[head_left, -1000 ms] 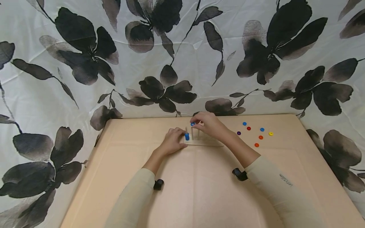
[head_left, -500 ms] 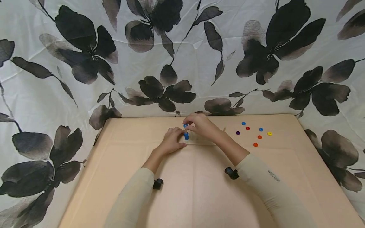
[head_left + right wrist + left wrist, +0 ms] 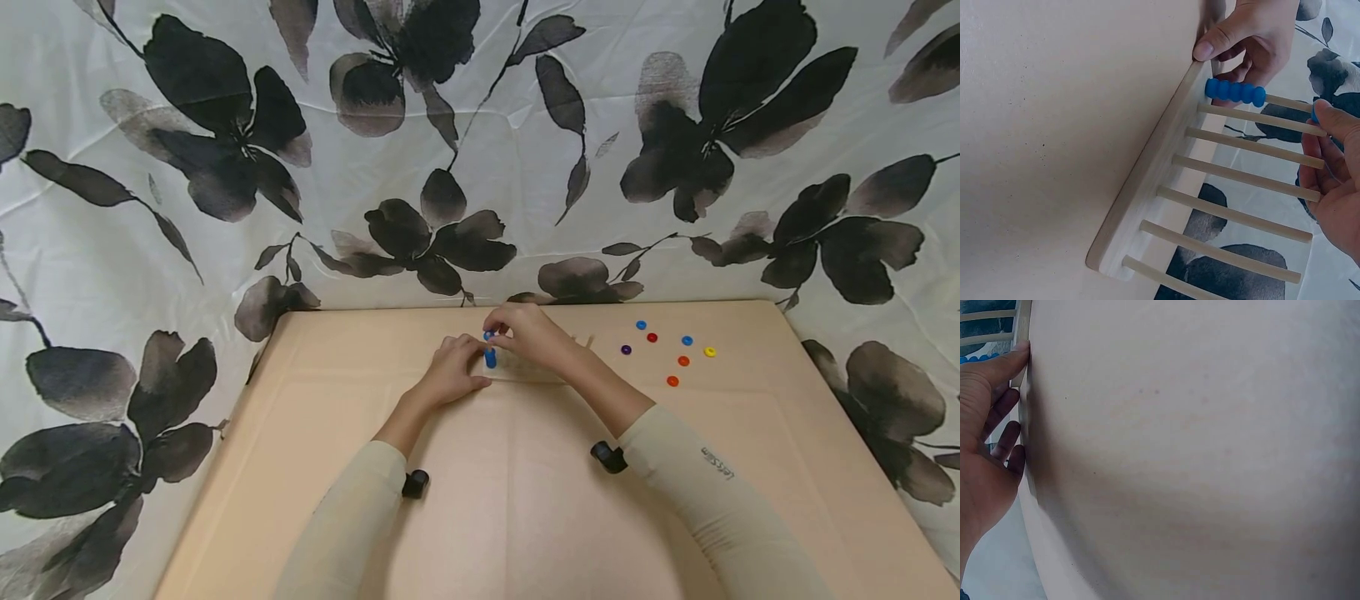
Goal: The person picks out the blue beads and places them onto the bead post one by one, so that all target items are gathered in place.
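Note:
A wooden peg rack (image 3: 1157, 165) with a row of upright thin pegs stands near the table's back edge. My left hand (image 3: 448, 371) grips the left end of its base, thumb on the front side. Several blue beads (image 3: 1235, 91) are stacked at the bottom of the leftmost peg. Above them, my right hand (image 3: 528, 333) pinches another blue bead (image 3: 1315, 112) right at that peg's tip, between thumb and fingers. In the head view the right hand and forearm hide most of the other pegs, which carry no beads in the right wrist view.
Loose beads lie on the table to the right of the rack: purple (image 3: 626, 350), red (image 3: 652, 337), yellow (image 3: 710, 352), two blue and two orange. Behind the table (image 3: 465, 483) hangs a white cloth (image 3: 525, 167) with dark flowers.
My right hand has moved left with the blue bead, from over the neighbouring pegs to the leftmost peg's tip, and has stayed there over the last half second. The left hand keeps its place.

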Motion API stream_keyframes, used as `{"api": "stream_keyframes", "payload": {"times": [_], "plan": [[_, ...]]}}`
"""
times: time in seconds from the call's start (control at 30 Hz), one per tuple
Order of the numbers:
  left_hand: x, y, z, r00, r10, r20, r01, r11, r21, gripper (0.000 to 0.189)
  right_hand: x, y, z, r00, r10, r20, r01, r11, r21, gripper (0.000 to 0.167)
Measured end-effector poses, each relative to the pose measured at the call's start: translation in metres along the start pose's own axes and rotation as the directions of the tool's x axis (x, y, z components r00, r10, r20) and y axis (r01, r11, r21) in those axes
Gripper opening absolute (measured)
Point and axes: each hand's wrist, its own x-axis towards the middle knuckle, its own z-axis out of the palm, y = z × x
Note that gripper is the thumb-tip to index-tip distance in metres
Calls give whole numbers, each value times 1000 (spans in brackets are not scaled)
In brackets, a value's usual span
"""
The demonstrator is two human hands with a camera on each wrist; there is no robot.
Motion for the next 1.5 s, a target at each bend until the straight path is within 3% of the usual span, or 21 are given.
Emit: {"api": "stream_keyframes", "payload": {"times": [0.4,0.83,1.23,1.5], "plan": [[0,1,-1,1000,-3,3,3,1000,-8,53,1,4,2,1000,15,-6,-14,1000,11,15],[1,0,-2,1000,-9,6,9,1000,1,54,-10,2,-7,995,93,-28,-92,995,40,18],[1,3,-1,999,-39,13,39,999,-5,56,-50,16,-35,979,131,-154,-118,989,90,24],[3,3,0,999,-39,15,39,999,-1,58,-83,44,-55,962,132,-237,-111,989,99,25]]}}
